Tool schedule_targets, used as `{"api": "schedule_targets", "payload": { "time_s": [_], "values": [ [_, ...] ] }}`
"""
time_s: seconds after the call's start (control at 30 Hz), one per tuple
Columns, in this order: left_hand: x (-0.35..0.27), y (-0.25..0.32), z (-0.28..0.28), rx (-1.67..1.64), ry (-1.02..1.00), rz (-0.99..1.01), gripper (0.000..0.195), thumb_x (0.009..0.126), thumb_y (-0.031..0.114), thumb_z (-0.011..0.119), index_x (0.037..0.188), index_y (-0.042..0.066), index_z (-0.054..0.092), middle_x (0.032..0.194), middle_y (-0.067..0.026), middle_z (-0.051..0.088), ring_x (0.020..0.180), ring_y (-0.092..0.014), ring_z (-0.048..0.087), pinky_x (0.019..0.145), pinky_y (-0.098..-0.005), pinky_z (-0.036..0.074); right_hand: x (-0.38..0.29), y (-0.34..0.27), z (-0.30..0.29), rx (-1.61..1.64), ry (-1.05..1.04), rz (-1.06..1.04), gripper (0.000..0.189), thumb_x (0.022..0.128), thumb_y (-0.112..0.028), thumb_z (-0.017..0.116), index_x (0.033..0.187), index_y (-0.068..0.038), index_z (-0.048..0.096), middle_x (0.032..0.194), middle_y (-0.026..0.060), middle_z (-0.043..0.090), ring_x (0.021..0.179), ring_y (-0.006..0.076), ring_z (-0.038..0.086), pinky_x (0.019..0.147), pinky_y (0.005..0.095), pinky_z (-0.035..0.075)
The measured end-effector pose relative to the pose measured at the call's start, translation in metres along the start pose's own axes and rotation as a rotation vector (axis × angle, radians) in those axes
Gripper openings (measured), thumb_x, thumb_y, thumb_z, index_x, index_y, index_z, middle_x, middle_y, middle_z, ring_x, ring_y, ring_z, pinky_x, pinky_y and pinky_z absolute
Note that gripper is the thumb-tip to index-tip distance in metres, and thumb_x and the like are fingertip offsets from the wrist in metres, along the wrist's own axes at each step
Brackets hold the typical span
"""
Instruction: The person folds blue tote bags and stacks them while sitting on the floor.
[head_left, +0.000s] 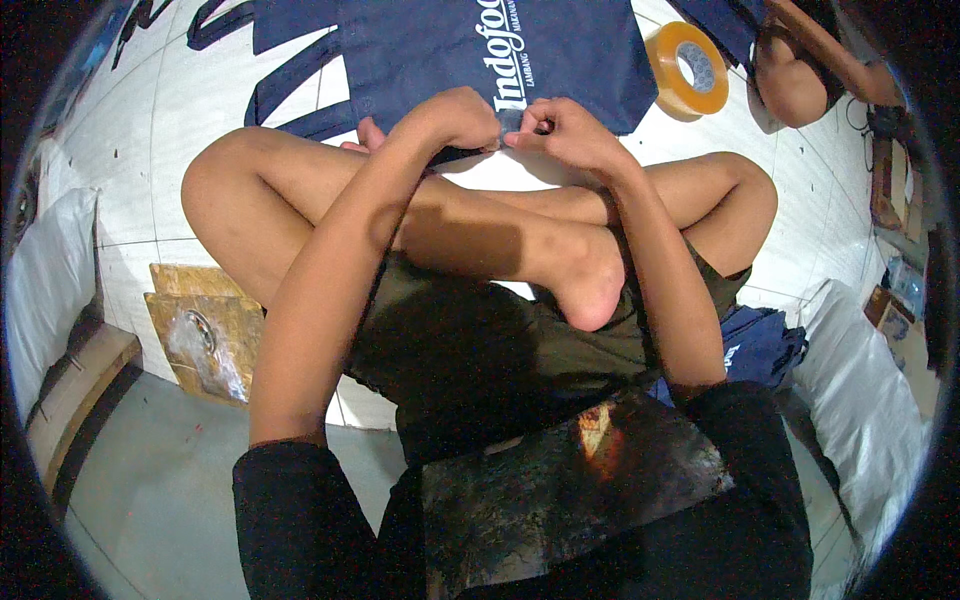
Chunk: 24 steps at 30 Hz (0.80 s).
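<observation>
A navy fabric bag with large white writing lies flat on the floor before my crossed legs, its handles stretching to the left. My left hand is curled at the bag's near edge, where the dark fabric folds below it. Just to its right, the thumb and forefinger of my right hand are bent close together at the same edge. Between the two hands sits a small greyish strip, perhaps clear tape. Whether my right fingertips grip it is too small to tell.
A roll of clear packing tape lies right of the bag. Beyond it are another person's arm and knee. A worn wooden board is by my left thigh; folded navy fabric lies by my right. White sacks stand at both sides.
</observation>
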<state>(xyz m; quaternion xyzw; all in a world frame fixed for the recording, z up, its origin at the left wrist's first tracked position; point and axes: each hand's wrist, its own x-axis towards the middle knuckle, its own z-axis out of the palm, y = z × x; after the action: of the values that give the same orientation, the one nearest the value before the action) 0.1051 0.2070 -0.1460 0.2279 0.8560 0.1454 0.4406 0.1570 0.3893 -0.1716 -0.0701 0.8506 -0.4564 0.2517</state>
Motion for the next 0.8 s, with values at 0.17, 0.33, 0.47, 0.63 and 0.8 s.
{"api": "schedule_targets", "payload": {
  "time_s": [0.17,0.33,0.47,0.63,0.8],
  "values": [
    [0.0,0.016,0.02,0.019,0.285,-0.198,0.036,0.069,0.032,0.065,0.089,0.002,0.072,0.093,-0.0231,0.068,0.087,-0.036,0.068,0.076,-0.0402,0.053,-0.001,0.01,0.019,-0.309,0.171,-0.093,0.03,0.075,-0.024,0.077,0.061,-0.004,0.061,0.066,0.0148,0.064,0.066,0.0365,0.06,0.07,0.0468,0.049],
    [0.021,-0.017,0.009,0.137,-0.044,0.042,0.044,0.073,0.041,0.069,0.094,0.002,0.073,0.101,-0.0225,0.068,0.096,-0.036,0.067,0.085,-0.0442,0.051,-0.001,-0.013,-0.005,0.048,-0.096,0.163,0.026,0.074,-0.026,0.077,0.064,-0.006,0.063,0.07,0.0152,0.066,0.073,0.0354,0.062,0.07,0.0462,0.049],
    [0.003,0.021,0.014,-0.002,0.139,-0.238,0.05,0.077,0.041,0.065,0.107,0.001,0.07,0.117,-0.0188,0.066,0.11,-0.032,0.062,0.098,-0.0557,0.038,-0.002,0.012,0.023,-0.417,0.222,-0.116,0.028,0.074,-0.031,0.075,0.065,-0.007,0.064,0.072,0.0168,0.066,0.077,0.038,0.061,0.071,0.0477,0.049],
    [0.02,-0.016,0.02,-0.036,0.05,-0.115,0.041,0.073,0.037,0.07,0.095,0.002,0.073,0.099,-0.0177,0.069,0.095,-0.03,0.065,0.086,-0.0449,0.046,-0.002,-0.007,0.007,-0.063,0.018,0.052,0.025,0.079,-0.023,0.075,0.067,-0.006,0.062,0.07,0.0029,0.059,0.068,0.0157,0.052,0.076,0.0297,0.043],
    [-0.006,-0.011,-0.011,-0.451,0.112,0.111,0.018,0.073,0.019,0.068,0.079,0.002,0.073,0.075,-0.0098,0.069,0.07,-0.018,0.06,0.066,-0.0316,0.047,-0.01,-0.008,-0.013,0.524,0.029,0.159,0.018,0.088,-0.025,0.07,0.089,-0.006,0.071,0.081,-0.0061,0.062,0.07,0.0049,0.044,0.066,0.022,0.035]
  ]
}}
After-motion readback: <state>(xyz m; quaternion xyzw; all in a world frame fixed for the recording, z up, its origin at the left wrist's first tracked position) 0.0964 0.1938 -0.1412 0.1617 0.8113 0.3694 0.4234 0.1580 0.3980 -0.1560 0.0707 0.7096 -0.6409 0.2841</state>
